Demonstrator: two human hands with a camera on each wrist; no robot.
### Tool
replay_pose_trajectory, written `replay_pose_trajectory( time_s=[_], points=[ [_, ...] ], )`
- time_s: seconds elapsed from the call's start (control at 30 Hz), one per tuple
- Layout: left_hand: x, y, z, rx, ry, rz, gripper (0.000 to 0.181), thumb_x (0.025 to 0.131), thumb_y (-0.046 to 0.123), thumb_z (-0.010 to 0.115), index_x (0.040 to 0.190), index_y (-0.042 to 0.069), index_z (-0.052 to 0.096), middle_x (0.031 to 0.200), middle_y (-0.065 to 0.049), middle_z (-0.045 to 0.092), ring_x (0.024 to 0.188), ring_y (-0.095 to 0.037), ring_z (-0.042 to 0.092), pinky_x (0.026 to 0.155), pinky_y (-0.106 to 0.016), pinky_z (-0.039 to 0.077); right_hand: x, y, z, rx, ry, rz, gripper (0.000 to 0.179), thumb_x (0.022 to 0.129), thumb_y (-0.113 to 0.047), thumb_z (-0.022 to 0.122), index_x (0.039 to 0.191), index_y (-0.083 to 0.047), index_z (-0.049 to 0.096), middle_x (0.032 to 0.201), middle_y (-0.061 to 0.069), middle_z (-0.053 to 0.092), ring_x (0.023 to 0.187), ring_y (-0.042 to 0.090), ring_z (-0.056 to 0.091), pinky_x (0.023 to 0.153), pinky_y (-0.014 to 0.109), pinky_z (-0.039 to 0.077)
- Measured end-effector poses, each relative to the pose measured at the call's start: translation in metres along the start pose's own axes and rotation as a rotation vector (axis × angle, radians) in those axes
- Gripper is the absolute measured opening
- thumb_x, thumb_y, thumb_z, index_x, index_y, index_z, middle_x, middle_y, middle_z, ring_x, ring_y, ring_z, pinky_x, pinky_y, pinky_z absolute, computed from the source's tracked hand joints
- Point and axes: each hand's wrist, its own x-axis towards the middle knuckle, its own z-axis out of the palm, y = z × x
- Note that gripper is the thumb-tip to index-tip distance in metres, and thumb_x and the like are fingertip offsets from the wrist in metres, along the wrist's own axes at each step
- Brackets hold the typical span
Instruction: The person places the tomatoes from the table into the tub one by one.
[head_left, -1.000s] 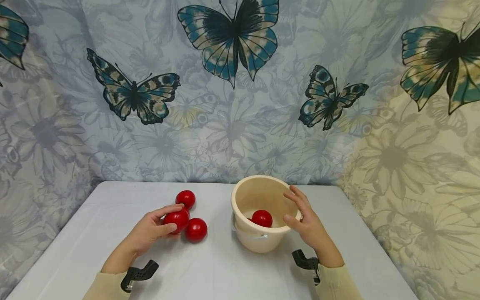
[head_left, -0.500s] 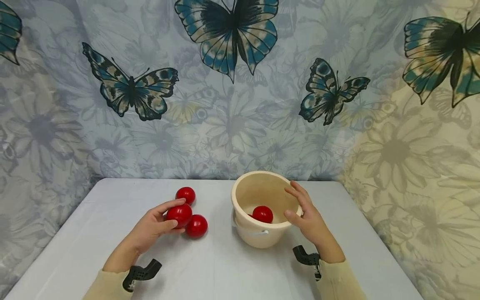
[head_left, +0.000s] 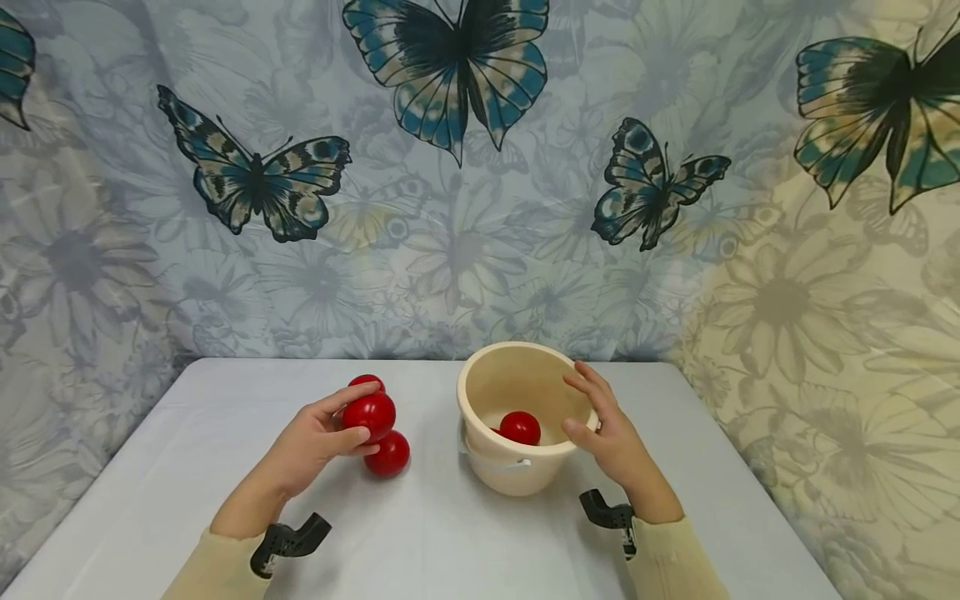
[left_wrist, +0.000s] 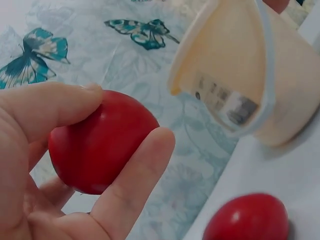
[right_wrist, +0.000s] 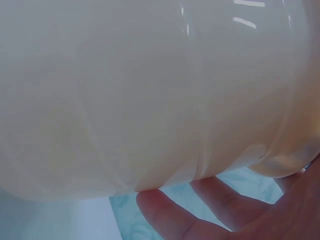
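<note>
My left hand (head_left: 311, 442) holds a glossy red ball (left_wrist: 102, 145) between thumb and fingers, raised over the table. Just below it in the head view, another red ball (head_left: 387, 455) lies on the cloth; a further red ball (head_left: 367, 382) behind is partly hidden by the fingers. A cream bucket (head_left: 517, 479) stands to the right, its mouth tipped toward me in the head view. Inside lies a red ball (head_left: 520, 427), with a bit of another beside it. My right hand (head_left: 615, 433) grips the bucket's right side at the rim, some fingertips against its outer wall (right_wrist: 150, 100).
A white cloth covers the table (head_left: 442, 550). The bucket's pale handle (head_left: 506, 464) hangs down its front. Behind the table is a backdrop (head_left: 465, 275) printed with butterflies and flowers. Each wrist wears a black camera mount (head_left: 292, 542).
My left hand has lifted its red ball off the table and moved it slightly up and to the right. The right hand stays on the bucket.
</note>
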Motion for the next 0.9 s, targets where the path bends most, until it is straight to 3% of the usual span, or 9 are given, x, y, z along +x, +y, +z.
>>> replay_pose_trajectory(
  time_s=[0.23, 0.43, 0.67, 0.9],
  points=[
    [0.016, 0.025, 0.016, 0.069, -0.005, 0.016, 0.059, 0.092, 0.005, 0.07, 0.147, 0.007, 0.049, 0.15, -0.015, 0.038, 0.115, -0.043, 0.057, 0.085, -0.049, 0.056, 0.003, -0.003, -0.002, -0.025, 0.004, -0.017, 0.06, 0.094, -0.004, 0.063, 0.149, -0.002, 0.041, 0.163, 0.013, 0.013, 0.139, 0.047, 0.03, 0.091, 0.04, 0.052],
    [0.033, 0.044, 0.043, 0.018, -0.056, 0.1, 0.056, 0.09, -0.004, 0.069, 0.143, 0.001, 0.052, 0.151, -0.012, 0.037, 0.122, -0.042, 0.051, 0.083, -0.052, 0.056, 0.003, -0.005, -0.003, -0.024, 0.005, -0.014, 0.059, 0.093, -0.004, 0.062, 0.148, -0.002, 0.042, 0.163, 0.012, 0.013, 0.14, 0.046, 0.028, 0.093, 0.044, 0.051],
    [0.054, 0.049, 0.076, 0.001, -0.074, 0.119, 0.056, 0.09, -0.002, 0.071, 0.143, 0.007, 0.054, 0.152, -0.007, 0.04, 0.125, -0.036, 0.052, 0.084, -0.049, 0.057, 0.0, -0.002, -0.002, -0.022, 0.014, -0.002, 0.058, 0.094, -0.004, 0.063, 0.149, -0.002, 0.042, 0.163, 0.011, 0.014, 0.14, 0.046, 0.027, 0.092, 0.044, 0.052],
    [0.07, 0.047, 0.093, 0.001, -0.078, 0.107, 0.052, 0.09, -0.004, 0.07, 0.139, 0.008, 0.058, 0.147, -0.006, 0.045, 0.125, -0.034, 0.051, 0.084, -0.047, 0.057, -0.001, -0.002, 0.001, -0.007, 0.013, -0.002, 0.058, 0.094, -0.005, 0.062, 0.149, -0.002, 0.042, 0.163, 0.009, 0.013, 0.141, 0.044, 0.026, 0.093, 0.04, 0.051]
  ],
)
